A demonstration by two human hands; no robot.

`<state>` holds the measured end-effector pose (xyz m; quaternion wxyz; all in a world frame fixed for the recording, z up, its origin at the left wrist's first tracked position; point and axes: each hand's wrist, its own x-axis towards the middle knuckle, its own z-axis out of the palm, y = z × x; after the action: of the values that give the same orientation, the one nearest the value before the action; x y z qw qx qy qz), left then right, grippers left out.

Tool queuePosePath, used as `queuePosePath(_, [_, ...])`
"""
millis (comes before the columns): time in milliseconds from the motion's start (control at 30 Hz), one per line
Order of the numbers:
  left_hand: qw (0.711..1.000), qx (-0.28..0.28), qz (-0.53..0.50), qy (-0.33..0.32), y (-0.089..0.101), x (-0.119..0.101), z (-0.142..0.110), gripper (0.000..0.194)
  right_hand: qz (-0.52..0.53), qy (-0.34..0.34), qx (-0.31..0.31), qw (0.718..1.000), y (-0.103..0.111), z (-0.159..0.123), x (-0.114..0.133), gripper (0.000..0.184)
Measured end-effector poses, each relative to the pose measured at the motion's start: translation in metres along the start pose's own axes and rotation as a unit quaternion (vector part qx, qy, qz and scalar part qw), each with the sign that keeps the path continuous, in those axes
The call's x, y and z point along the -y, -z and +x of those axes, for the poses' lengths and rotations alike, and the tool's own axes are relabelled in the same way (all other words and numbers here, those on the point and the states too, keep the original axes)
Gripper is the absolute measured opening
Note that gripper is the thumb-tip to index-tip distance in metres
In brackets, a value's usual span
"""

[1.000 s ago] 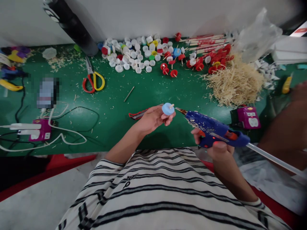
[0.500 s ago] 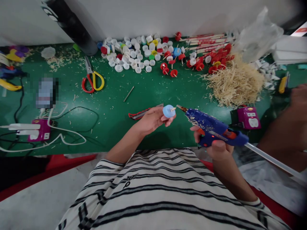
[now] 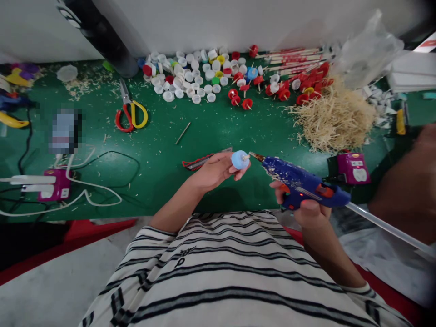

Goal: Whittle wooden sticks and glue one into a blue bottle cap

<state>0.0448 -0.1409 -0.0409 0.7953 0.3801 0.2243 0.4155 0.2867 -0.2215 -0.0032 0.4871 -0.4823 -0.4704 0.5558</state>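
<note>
Between the fingers of my left hand (image 3: 218,170) is a light blue bottle cap (image 3: 240,160) with a short wooden stick (image 3: 246,157) poking out of it toward the right. My right hand (image 3: 308,211) is wrapped around the handle of a blue glue gun (image 3: 299,181), its small red light lit. A long clear glue stick (image 3: 384,224) runs out of the gun's back end. The gun's nozzle (image 3: 256,156) points left, right beside the wooden stick; whether they touch I cannot tell. Partly under my left hand lies a red box cutter (image 3: 195,163).
Many loose bottle caps (image 3: 189,77) and red caps with sticks (image 3: 247,104) lie at the back. Wood shavings (image 3: 337,116) are heaped right. Scissors (image 3: 132,116), a thin metal rod (image 3: 183,133) and purple power sockets (image 3: 354,168) lie around. Another person's arm (image 3: 402,181) is at right.
The glue gun has shifted very slightly left toward the wooden stick. The blue cap has tilted a little in my left hand. Both holds are the same.
</note>
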Motion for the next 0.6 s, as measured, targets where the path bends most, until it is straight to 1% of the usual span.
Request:
queuePosePath(100, [1.000,-0.021,-0.022,0.005,0.000,0.001,-0.001,0.057,-0.017,-0.004,0.018,1.000,0.003,-0.001,0.001,0.040])
queuePosePath(200, [0.999,-0.032,-0.022,0.001,-0.001,0.000,-0.002,0.056,0.001,0.013,0.045,0.999,0.008,0.003,-0.003,0.042])
queuePosePath(267, [0.999,-0.034,-0.019,-0.001,-0.002,-0.001,-0.002,0.056,0.014,0.020,0.042,0.999,0.007,0.004,-0.004,0.044])
queuePosePath(400, [0.999,-0.033,-0.021,-0.006,-0.005,-0.005,-0.002,0.060,0.012,-0.006,0.004,1.000,0.003,0.000,-0.001,0.044])
queuePosePath(500, [0.999,-0.038,-0.017,-0.006,-0.006,-0.006,-0.002,0.064,-0.001,-0.012,0.026,1.000,0.002,-0.003,0.003,0.042])
queuePosePath(600, [0.999,-0.041,-0.004,-0.012,-0.005,-0.004,-0.002,0.060,-0.037,-0.010,0.036,0.999,0.002,-0.005,0.007,0.036])
